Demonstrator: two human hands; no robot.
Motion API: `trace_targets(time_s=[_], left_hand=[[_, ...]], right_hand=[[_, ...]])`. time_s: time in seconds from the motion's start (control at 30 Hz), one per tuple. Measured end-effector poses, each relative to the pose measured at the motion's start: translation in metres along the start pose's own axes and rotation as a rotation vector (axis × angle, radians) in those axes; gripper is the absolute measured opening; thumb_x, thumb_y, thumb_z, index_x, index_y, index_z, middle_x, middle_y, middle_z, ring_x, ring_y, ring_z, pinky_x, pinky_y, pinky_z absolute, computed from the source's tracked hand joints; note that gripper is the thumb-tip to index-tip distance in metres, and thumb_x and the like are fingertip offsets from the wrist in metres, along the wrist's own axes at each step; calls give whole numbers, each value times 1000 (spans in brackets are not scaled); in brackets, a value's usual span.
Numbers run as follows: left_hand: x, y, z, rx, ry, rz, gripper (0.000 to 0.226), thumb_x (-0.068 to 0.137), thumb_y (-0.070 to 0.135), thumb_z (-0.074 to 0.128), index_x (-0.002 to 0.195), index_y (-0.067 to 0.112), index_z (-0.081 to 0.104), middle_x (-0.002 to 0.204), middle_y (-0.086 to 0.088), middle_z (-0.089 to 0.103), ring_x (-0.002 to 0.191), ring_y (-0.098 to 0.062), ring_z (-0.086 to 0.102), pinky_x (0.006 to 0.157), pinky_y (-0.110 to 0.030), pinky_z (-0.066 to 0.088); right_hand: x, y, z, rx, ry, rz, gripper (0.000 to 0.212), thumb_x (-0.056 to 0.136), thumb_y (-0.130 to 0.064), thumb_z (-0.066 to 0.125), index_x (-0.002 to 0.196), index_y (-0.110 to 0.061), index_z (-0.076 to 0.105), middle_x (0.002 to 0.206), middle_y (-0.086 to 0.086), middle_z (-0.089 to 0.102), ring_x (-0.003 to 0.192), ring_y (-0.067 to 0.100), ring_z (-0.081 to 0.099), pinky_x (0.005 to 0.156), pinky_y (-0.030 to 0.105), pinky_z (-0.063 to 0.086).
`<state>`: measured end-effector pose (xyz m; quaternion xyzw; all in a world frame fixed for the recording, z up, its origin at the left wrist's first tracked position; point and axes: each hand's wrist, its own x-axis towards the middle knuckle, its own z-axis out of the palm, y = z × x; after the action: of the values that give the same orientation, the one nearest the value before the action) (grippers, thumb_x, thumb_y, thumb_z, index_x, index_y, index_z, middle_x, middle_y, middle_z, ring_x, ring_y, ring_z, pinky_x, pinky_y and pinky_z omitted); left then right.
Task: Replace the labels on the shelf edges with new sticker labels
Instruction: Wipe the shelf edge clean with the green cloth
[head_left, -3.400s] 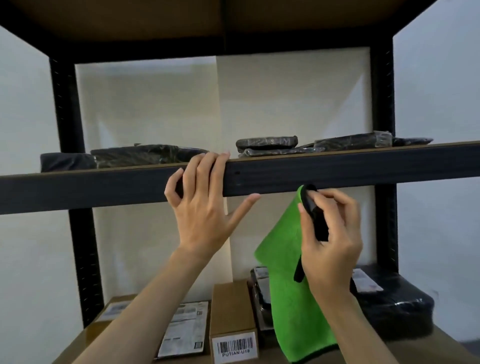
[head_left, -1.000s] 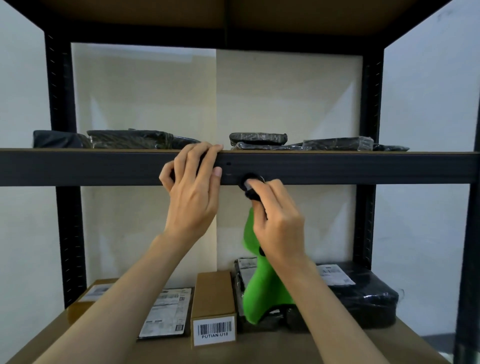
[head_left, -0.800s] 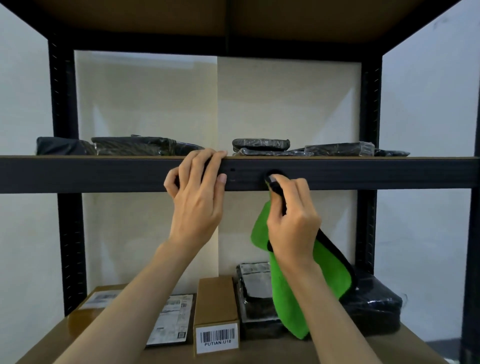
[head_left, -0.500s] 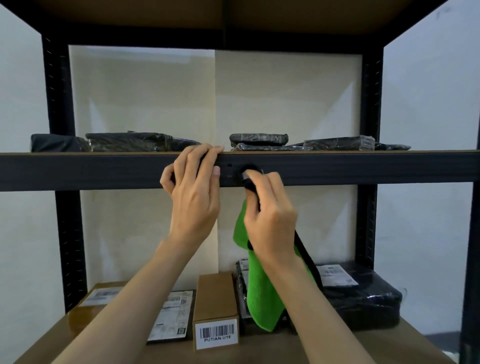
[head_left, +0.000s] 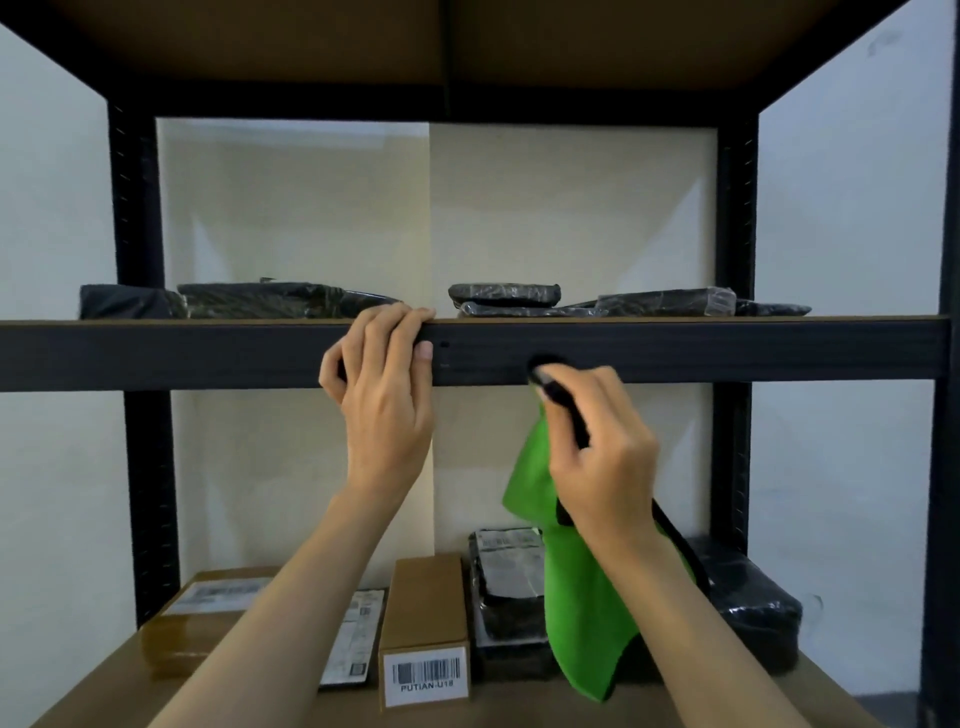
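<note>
The dark shelf edge (head_left: 727, 353) runs across the middle of the view. My left hand (head_left: 384, 395) grips it near the centre, fingers curled over the top. My right hand (head_left: 597, 452) holds a green cloth with black trim (head_left: 582, 597) and presses its bunched black end against the edge just right of centre. The rest of the cloth hangs down below my wrist. No label shows on the visible stretch of the edge.
Black wrapped parcels (head_left: 509, 299) lie on the middle shelf. On the lower shelf stand a narrow barcode box (head_left: 423, 634), flat cardboard boxes (head_left: 208, 613) and black wrapped packages (head_left: 748, 608). Black uprights (head_left: 137, 249) frame both sides.
My right hand with the cloth has rubbed back and forth along the edge and now sits farther right than half a second ago. My left hand has kept its grip.
</note>
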<state>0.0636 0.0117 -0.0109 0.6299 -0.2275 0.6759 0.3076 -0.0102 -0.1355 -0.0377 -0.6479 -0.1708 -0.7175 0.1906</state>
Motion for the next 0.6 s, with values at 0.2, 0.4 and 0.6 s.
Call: trace_targets(time_s=[0.2,0.4,0.6], left_hand=[[0,-4,-2,-4,-34,29,32,99,21,40,121,11,59,123,-4,57,124,-17,40,97,-38,23],[-1,-6,-4,-27,-40,35,30,98,19,42,123,14,59,123,-1,57,124,-14,38,97,-36,22],[1,-8,-3,-24,-31,42,31,98,20,41,123,15,58,123,0,56,125,-14,39,97,-34,21]], right_hand=[[13,-22,33,-36,22,65,16,86,3,57,101,0,63,86,10,59,73,21,59,67,23,49],[-70,-22,40,-1,-231,45,15,84,-1,57,95,-2,67,82,10,62,71,27,62,62,34,51],[-40,-23,35,35,15,53,22,89,-4,51,104,1,66,83,12,60,70,21,57,65,27,47]])
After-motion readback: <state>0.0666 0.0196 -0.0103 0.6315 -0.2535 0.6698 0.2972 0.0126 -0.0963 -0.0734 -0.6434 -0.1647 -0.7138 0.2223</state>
